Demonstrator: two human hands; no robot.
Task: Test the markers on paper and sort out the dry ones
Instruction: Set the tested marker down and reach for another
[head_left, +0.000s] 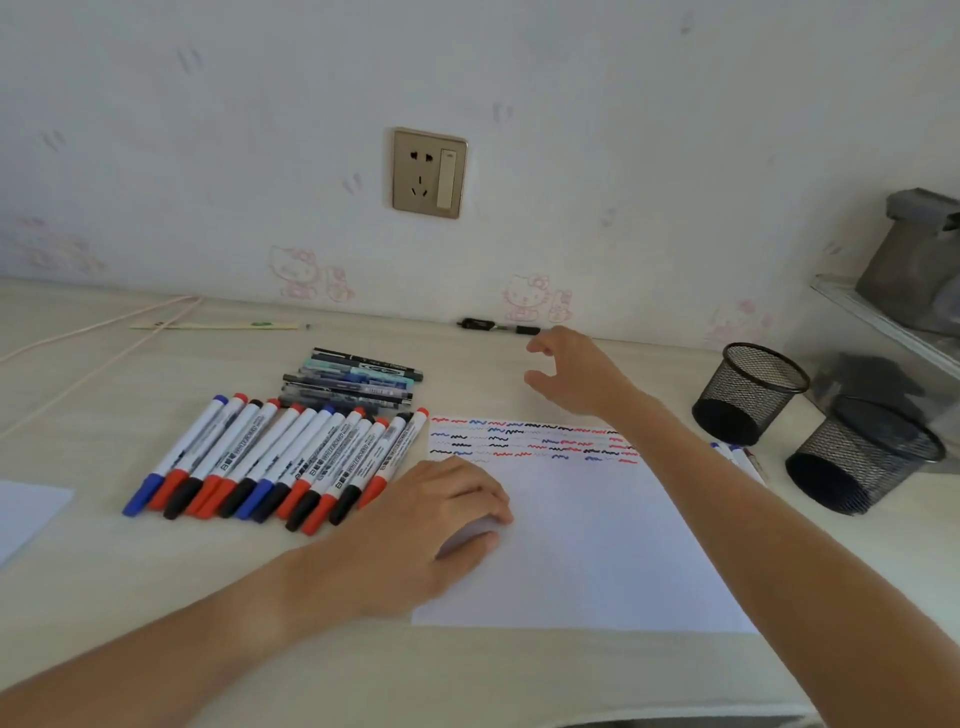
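From the head camera, a white sheet of paper (582, 540) lies on the table (363, 675). Rows of red, blue and black squiggles run along its far edge.

The left hand (441, 519) rests on the near left part of the paper. Its fingers are bent a little and it holds nothing.

The right hand (576, 374) is up in the air past the far edge of the paper. Its fingers are spread apart and it holds nothing. The right arm crosses over the right side of the paper and hides some of the squiggles.

A row of markers (275, 462) lies side by side just left of the paper. They have red, blue and black caps. Behind them is a small pile of pens (358, 379).

One black pen (498, 327) lies by itself next to the wall, just beyond the right hand's fingers.

A few more markers (743, 460) peek out from behind the right arm. Near them sit two black mesh cups (748, 389), one upright and one tipped toward the camera.

A wall socket (428, 173) is on the wall above. A white cord (104, 332) runs across the table on the far left.
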